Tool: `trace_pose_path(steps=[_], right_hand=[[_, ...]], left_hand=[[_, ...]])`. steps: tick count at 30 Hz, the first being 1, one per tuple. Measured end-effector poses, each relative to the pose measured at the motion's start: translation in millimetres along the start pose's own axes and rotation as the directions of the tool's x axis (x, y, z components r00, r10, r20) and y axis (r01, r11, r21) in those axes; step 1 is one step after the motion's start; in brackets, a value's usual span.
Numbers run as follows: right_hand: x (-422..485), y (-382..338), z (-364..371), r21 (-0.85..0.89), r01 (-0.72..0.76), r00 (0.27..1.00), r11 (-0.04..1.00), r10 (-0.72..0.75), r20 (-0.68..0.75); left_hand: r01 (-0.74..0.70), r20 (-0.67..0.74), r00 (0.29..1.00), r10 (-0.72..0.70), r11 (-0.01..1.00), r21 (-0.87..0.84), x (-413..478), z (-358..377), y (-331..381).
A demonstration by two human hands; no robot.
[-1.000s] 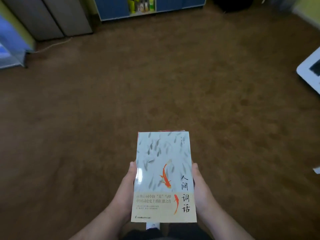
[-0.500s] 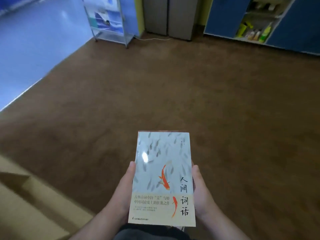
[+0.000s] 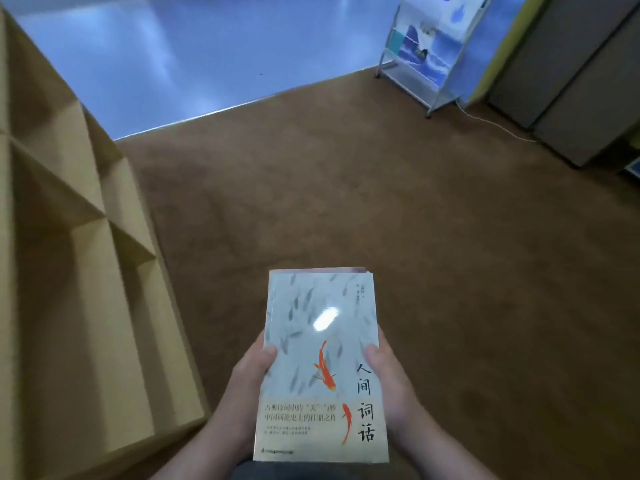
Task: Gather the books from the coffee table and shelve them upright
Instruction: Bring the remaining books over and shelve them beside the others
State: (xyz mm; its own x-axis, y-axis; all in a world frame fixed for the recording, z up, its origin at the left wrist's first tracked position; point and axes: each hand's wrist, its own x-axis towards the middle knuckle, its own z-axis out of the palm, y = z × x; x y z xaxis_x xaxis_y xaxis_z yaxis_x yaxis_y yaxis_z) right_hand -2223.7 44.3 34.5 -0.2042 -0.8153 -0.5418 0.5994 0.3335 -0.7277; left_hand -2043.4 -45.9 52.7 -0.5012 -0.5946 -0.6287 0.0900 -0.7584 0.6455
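I hold a stack of books (image 3: pixel 322 362) flat in front of me, low in the view. The top book has a pale cover with grey fish, two orange fish and black Chinese characters; a reddish edge of another book peeks out at its far end. My left hand (image 3: pixel 247 382) grips the stack's left side, thumb on the cover. My right hand (image 3: pixel 389 382) grips the right side the same way. A light wooden shelf unit (image 3: pixel 86 271) with open compartments stands at the left.
Brown carpet (image 3: pixel 381 202) covers the floor ahead. Beyond it lies a shiny blue floor (image 3: pixel 207 50). A metal-framed display rack (image 3: pixel 426 46) stands at the upper right, with grey cabinets (image 3: pixel 571 81) and a white cable beside it.
The view has swung left: the wooden shelf unit now fills the left side, and the rack and grey cabinets have shifted to the right. Both hands hold the stack as before.
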Motion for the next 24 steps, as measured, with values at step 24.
trace_pose_path(steps=[24], right_hand=[[337.9,-125.0,231.8,-0.620,-0.128,0.653,0.774,0.536,0.535]], left_hand=[[-0.514,-0.611,0.789,0.066,0.615,-0.598,111.8,-66.9,190.9]])
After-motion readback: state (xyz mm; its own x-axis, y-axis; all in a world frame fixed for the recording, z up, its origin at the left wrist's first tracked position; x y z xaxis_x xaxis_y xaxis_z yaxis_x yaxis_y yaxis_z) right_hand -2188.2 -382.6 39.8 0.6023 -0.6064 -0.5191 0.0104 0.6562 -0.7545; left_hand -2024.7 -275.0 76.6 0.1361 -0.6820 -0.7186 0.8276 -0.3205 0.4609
